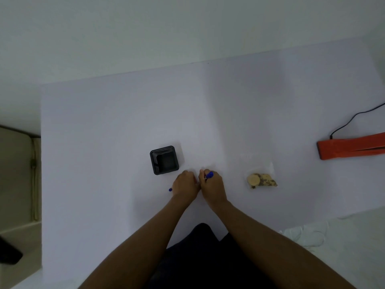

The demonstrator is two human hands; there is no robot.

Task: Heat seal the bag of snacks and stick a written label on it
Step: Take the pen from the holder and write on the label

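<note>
A clear bag of snacks [261, 179] holding biscuits lies flat on the white table [104, 142], to the right of my hands. An orange heat sealer [350, 148] rests at the far right edge, partly cut off by the frame. My right hand [212, 187] is closed around a blue pen [210, 175], whose top end sticks up between the fingers. My left hand [185, 185] is curled right beside it, almost touching, with a small blue piece, apparently the pen cap [170, 189], poking out on its left. No label shows; the spot under my hands is hidden.
A black square pen holder [164, 160] stands just beyond my left hand. A black cable [354, 117] runs from the sealer off the right edge. Crumpled clear plastic [302, 234] lies past the table's near right corner. A wall closes off the far side.
</note>
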